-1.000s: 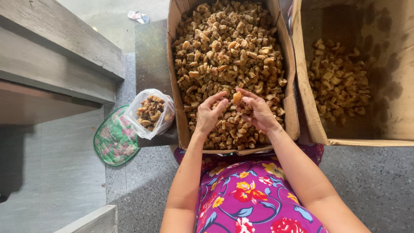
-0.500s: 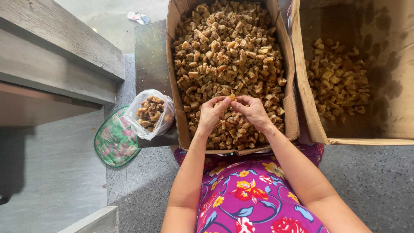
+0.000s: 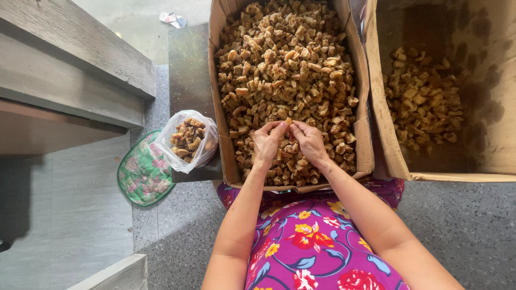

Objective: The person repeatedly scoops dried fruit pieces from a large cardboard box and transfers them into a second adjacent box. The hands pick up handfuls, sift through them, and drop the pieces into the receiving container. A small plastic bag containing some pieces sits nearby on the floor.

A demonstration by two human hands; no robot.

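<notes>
Small golden-brown piece (image 3: 288,121) is being pinched between the fingertips of both hands, just above the heap in the near cardboard box (image 3: 228,161). Left hand (image 3: 267,144) and right hand (image 3: 309,140) are each curling closed around it, thumbs meeting at the piece. Judgement: keeping the grip at the fingertips and working over the box is sensible, since any crumbs would be falling back into the heap.

Counts: two hands, one piece held. Two cardboard boxes; the second box (image 3: 387,139), to the right, is holding a shallower layer. One clear plastic bag (image 3: 188,140), part filled, is sitting left of the near box. One green patterned mat (image 3: 144,174) is lying beside the bag.
</notes>
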